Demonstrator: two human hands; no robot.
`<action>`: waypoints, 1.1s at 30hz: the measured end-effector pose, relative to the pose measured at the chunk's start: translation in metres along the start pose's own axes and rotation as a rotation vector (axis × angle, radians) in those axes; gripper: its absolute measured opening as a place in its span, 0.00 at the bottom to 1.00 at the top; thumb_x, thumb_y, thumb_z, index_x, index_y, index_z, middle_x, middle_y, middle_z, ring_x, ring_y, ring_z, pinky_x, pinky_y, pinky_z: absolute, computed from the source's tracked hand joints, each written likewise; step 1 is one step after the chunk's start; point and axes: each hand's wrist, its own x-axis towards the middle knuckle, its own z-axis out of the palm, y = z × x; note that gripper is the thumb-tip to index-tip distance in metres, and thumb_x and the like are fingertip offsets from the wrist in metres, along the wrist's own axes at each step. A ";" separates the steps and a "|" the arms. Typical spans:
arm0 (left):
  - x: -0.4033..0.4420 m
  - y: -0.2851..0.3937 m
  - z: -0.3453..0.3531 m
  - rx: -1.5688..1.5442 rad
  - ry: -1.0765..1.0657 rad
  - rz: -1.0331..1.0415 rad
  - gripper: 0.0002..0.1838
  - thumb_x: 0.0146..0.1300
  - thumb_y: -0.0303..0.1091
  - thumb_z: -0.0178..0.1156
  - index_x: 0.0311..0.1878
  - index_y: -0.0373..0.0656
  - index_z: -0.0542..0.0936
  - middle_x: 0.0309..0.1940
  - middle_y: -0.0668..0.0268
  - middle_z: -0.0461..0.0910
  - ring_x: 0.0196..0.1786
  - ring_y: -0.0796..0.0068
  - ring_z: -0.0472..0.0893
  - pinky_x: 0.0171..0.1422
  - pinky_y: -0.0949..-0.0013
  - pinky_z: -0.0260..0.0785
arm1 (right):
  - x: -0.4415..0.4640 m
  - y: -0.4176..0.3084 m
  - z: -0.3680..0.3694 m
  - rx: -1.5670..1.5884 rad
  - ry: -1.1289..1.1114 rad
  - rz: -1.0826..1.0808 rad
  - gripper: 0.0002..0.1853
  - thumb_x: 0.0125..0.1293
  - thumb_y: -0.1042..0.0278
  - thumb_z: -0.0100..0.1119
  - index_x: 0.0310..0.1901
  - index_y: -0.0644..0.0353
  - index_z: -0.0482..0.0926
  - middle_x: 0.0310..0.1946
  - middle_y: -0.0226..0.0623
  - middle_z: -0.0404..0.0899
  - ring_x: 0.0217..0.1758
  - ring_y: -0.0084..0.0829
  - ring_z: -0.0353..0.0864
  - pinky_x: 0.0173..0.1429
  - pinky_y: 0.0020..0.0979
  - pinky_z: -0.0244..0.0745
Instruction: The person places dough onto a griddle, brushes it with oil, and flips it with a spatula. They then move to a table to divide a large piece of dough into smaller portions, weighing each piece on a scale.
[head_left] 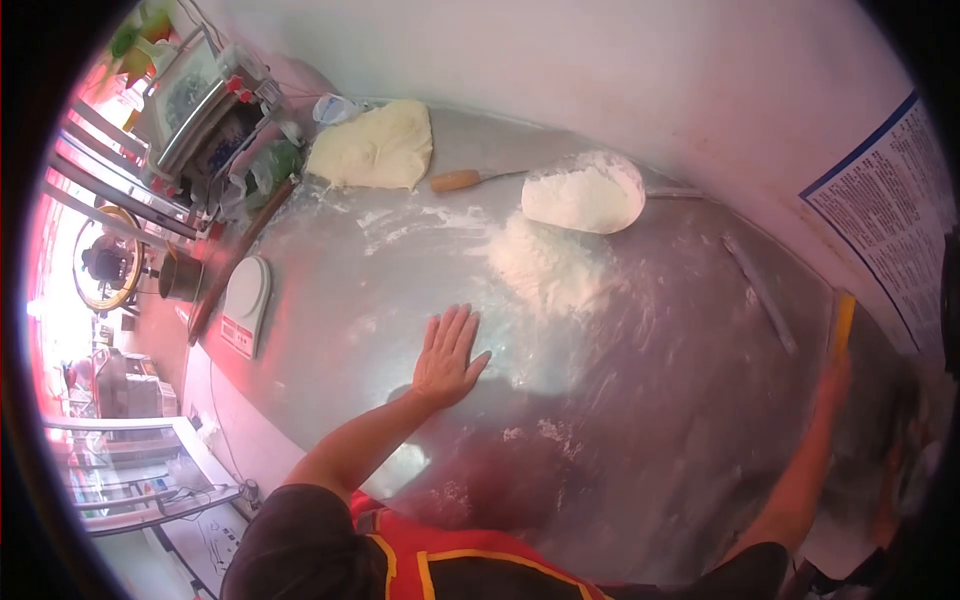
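Note:
My left hand [448, 358] lies palm down on the metal table [640, 440], fingers stretched out and holding nothing. At the far right, my right hand [833, 375] is closed on a yellow-handled scraper [845, 322]; motion blurs the hand a little. A loose heap of flour [548, 268] lies beyond my left hand. Right behind the heap is a rounded container [640, 190] full of flour. A wooden-handled tool [456, 181] points its metal end at this container. Further left, a slab of pale dough [372, 148] rests near the wall.
A white kitchen scale [246, 300] stands at the left edge, beside a long brown wooden rod [243, 255]. A grey stick [760, 295] lies on the right side. The wall, bearing a printed sheet [885, 205], bounds the back. Plastic bags [268, 170] crowd the back left corner.

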 end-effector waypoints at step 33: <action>0.204 -0.245 -0.060 -0.430 0.448 0.372 0.21 0.61 0.35 0.54 0.56 0.37 0.73 0.58 0.50 0.71 0.62 0.51 0.68 0.66 0.58 0.60 | -0.273 -0.587 -0.316 1.738 -0.556 0.556 0.26 0.60 0.77 0.57 0.60 0.64 0.64 0.50 0.39 0.73 0.51 0.32 0.75 0.55 0.32 0.71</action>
